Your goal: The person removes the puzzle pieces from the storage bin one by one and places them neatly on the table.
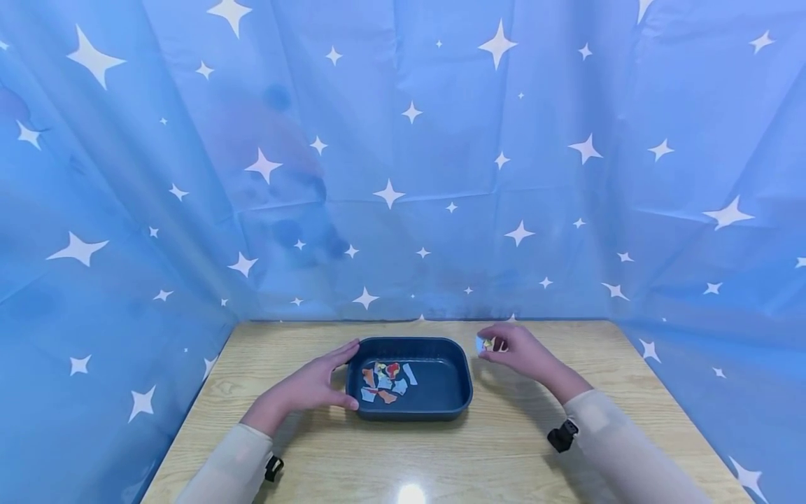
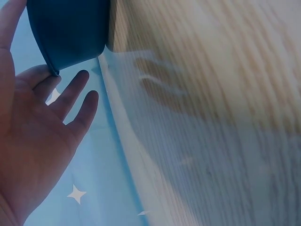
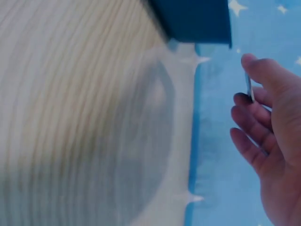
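A dark blue rectangular tray point(image 1: 462, 381) sits on the table in the head view, with several small, irregular, colourfully printed flat pieces point(image 1: 385, 383) in its left half. Along its left end my left hand point(image 1: 315, 381) lies spread, thumb at the front corner and fingers at the back one. In the left wrist view, fingertips touch the tray's rim point(image 2: 54, 70) while the other fingers stay loosely extended. To the right of the tray, my right hand point(image 1: 519, 350) pinches a small flat printed piece point(image 1: 481, 344) between thumb and fingers; edge-on, this piece point(image 3: 249, 87) looks thin.
The pale wood-grain table point(image 1: 403, 448) carries the tray near its back edge. Behind and on both sides hangs a blue curtain point(image 1: 403, 161) with white stars. A dark wrist strap point(image 1: 562, 435) shows at the right sleeve.
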Available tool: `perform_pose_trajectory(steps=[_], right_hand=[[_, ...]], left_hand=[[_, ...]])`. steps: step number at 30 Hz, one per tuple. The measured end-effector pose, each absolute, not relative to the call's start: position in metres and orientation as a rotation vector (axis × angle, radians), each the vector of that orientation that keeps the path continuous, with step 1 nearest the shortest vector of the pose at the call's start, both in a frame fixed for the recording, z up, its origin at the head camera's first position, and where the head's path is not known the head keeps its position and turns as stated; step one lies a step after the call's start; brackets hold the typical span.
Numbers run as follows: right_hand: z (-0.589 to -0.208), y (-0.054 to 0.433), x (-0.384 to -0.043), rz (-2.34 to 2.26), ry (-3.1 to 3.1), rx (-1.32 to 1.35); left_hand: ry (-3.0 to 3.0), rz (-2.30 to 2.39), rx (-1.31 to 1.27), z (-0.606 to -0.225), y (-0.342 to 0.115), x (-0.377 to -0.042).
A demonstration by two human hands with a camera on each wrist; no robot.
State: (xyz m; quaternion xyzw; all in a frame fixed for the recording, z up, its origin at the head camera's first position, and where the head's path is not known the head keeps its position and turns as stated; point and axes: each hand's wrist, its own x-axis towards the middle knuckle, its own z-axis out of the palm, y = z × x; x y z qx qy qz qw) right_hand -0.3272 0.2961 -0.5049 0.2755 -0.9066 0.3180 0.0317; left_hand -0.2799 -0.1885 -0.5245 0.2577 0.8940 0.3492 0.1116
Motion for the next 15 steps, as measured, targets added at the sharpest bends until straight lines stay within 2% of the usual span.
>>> perform_pose_trajectory(steps=[15], right_hand=[[-0.538, 0.315, -0.335, 1.062, -2.847, 0.765]], left_hand=[[2.631, 1.025, 0.763, -0.527, -0.19, -0.282]])
